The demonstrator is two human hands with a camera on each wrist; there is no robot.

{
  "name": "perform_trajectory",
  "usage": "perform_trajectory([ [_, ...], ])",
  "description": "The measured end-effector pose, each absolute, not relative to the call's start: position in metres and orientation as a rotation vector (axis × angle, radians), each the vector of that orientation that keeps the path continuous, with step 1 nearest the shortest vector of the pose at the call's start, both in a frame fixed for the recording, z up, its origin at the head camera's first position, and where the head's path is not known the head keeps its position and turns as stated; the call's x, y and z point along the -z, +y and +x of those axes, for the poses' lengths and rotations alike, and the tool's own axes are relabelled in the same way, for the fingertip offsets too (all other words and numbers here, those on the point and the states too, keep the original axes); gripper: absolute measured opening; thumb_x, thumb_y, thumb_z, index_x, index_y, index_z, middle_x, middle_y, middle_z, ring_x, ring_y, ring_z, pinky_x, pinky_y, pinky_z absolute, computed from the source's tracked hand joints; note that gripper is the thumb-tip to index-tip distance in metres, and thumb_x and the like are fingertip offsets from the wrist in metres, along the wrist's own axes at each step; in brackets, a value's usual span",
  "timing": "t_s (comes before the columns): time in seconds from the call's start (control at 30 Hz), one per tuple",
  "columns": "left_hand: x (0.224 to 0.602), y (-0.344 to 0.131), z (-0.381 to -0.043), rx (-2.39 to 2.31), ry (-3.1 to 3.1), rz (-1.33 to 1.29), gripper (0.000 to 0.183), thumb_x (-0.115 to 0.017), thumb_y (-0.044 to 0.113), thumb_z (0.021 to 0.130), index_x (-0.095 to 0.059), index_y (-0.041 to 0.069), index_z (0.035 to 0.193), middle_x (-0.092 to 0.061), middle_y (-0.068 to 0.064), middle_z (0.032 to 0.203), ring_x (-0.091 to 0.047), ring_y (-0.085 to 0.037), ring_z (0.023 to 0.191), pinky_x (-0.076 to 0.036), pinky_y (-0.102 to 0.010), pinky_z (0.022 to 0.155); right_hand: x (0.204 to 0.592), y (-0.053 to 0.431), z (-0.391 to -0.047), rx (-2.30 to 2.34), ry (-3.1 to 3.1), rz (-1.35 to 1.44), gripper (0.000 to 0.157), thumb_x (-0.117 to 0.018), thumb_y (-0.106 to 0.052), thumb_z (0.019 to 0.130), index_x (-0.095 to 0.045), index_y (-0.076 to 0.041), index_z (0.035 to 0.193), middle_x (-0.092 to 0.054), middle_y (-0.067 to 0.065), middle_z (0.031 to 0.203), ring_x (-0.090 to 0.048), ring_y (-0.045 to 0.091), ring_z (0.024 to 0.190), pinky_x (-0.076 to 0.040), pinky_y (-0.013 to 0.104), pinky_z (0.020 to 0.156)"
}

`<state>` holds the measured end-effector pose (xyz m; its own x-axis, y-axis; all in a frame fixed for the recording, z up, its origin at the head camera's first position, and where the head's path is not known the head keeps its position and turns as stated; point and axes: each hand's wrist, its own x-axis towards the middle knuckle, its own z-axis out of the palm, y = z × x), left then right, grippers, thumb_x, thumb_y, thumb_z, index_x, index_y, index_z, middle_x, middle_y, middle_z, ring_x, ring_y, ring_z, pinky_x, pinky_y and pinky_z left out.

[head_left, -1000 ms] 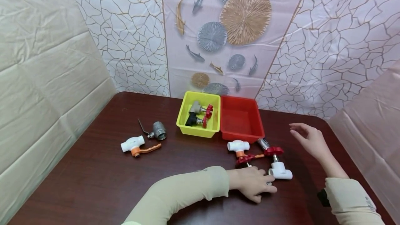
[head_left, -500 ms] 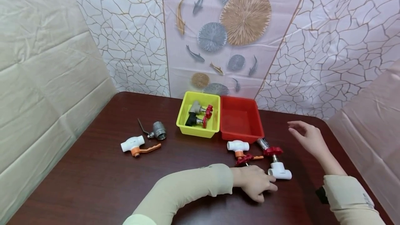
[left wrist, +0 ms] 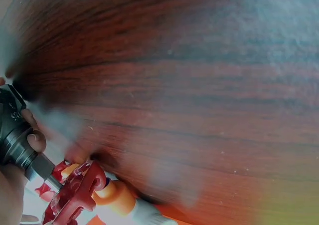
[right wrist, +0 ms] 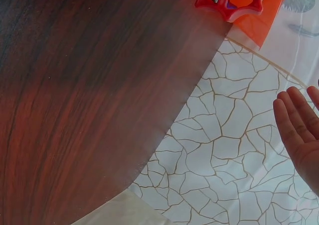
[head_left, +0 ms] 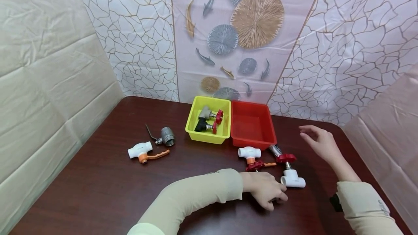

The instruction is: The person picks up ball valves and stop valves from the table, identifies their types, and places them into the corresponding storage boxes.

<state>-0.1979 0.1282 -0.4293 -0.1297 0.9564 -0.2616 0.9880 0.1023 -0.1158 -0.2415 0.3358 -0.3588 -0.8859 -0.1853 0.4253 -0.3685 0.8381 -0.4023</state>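
Observation:
My left hand (head_left: 266,188) grips a valve with a red handwheel low over the near right part of the table. In the left wrist view the fingers (left wrist: 36,141) curl round the dark metal body of this gate valve (left wrist: 20,142); its red wheel points away from the palm. Just right of that hand lies a white tee-shaped valve (head_left: 292,178) with a red wheel. Beyond the hand is a white ball valve (head_left: 249,152) with an orange lever. My right hand (head_left: 323,144) is raised at the right, fingers extended and holding nothing.
A yellow bin (head_left: 208,139) holds two red-wheeled valves, one grey and one black. The red bin (head_left: 251,124) stands against its right side. At the left of the table lie a metal ball valve (head_left: 168,136) and another white ball valve (head_left: 140,149) with an orange lever.
My left hand's fingers have drawn in around the gate valve, and the wrist has shifted slightly. The held valve's red wheel has moved a little. The right hand has barely moved.

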Motion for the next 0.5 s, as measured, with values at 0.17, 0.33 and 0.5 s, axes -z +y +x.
perform_trajectory([
  [0.17,0.427,0.126,-0.198,0.377,2.215,1.957,0.021,-0.056,0.039,0.088,-0.055,0.029,0.106,-0.046,0.013,0.103,-0.049,0.0,0.072,-0.035,-0.016,0.063,0.359,0.333,-0.244,-0.675,-2.65,0.43,0.026,-0.062,-0.013,0.091,-0.064,0.001,0.112,-0.069,0.022,0.098,-0.036,-0.026,0.081,-0.041,0.014,0.065],
  [0.33,0.424,0.121,-0.199,0.361,2.199,1.941,0.022,-0.056,0.037,0.088,-0.055,0.029,0.109,-0.047,0.013,0.103,-0.05,0.0,0.073,-0.036,-0.016,0.063,0.361,0.329,-0.246,-0.647,-2.67,0.435,0.026,-0.062,-0.014,0.09,-0.064,0.0,0.112,-0.069,0.021,0.098,-0.041,-0.02,0.081,-0.044,0.02,0.066],
  [0.5,0.424,0.116,-0.199,0.366,2.208,1.961,0.025,-0.058,0.037,0.087,-0.057,0.028,0.11,-0.049,0.012,0.103,-0.052,0.001,0.075,-0.038,-0.016,0.063,0.365,0.324,-0.248,-0.64,-2.667,0.458,0.025,-0.062,-0.011,0.09,-0.064,0.001,0.111,-0.07,0.02,0.097,-0.059,0.004,0.084,-0.047,0.026,0.07],
])
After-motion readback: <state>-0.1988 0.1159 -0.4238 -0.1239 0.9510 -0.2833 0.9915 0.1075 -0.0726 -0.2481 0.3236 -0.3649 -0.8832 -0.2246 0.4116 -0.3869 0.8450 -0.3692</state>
